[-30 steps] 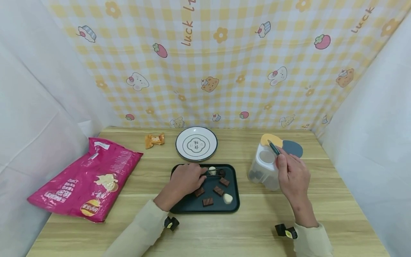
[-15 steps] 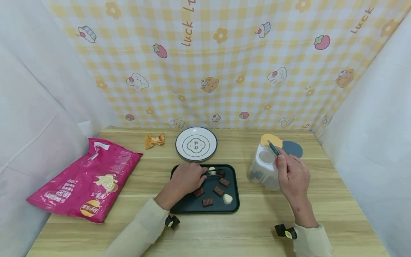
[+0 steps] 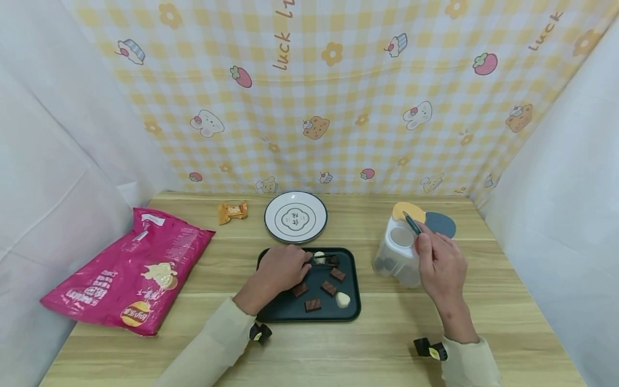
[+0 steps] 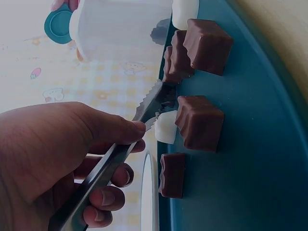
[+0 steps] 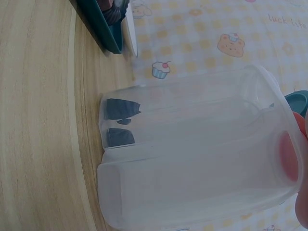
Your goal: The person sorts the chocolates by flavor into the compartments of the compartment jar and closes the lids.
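Two hands busy: the left hand (image 3: 280,269) pinches metal tongs (image 4: 96,182) over the tray (image 3: 290,309), tips at a dark chocolate (image 3: 334,260), contact unclear; the right hand (image 3: 442,263) grips the clear container (image 3: 398,266), standing right of the tray.

On the surface (image 3: 358,355), we saw chocolates (image 3: 312,305) on the tray (image 3: 333,315), 1 plate (image 3: 296,217) behind it, 1 bag (image 3: 128,271) left and 1 container (image 3: 397,258) right.

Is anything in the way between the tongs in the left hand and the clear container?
Visibly only the raised right rim of the tray, which the tongs would likely have to clear. The right hand is at the right side of the container; the nearby round mouth looks uncovered.
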Motion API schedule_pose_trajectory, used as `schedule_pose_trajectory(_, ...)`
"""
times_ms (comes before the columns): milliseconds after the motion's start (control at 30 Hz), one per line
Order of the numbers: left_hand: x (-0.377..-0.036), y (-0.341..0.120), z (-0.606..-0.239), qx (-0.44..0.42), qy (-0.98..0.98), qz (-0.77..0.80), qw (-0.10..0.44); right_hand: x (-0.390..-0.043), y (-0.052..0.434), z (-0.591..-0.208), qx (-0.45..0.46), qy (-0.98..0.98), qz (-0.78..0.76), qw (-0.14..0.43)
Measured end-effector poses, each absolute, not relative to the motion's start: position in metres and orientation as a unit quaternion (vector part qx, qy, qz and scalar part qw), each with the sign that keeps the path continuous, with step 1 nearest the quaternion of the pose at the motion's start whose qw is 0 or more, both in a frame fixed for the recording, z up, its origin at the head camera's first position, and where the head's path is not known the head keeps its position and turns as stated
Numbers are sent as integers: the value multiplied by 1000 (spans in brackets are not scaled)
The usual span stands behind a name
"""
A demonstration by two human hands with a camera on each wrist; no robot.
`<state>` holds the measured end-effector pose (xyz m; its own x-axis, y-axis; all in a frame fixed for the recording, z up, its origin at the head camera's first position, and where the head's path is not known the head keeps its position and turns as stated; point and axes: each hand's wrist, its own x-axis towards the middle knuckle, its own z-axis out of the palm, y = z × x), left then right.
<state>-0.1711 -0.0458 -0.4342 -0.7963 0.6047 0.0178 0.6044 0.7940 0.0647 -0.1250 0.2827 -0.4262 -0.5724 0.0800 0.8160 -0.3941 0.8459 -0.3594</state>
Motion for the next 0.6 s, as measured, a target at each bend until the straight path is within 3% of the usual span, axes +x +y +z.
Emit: schedule_pose_trajectory(600, -171, -50, -429, 300, 953, 43, 16, -124, 283, -426, 97, -846, 265, 452)
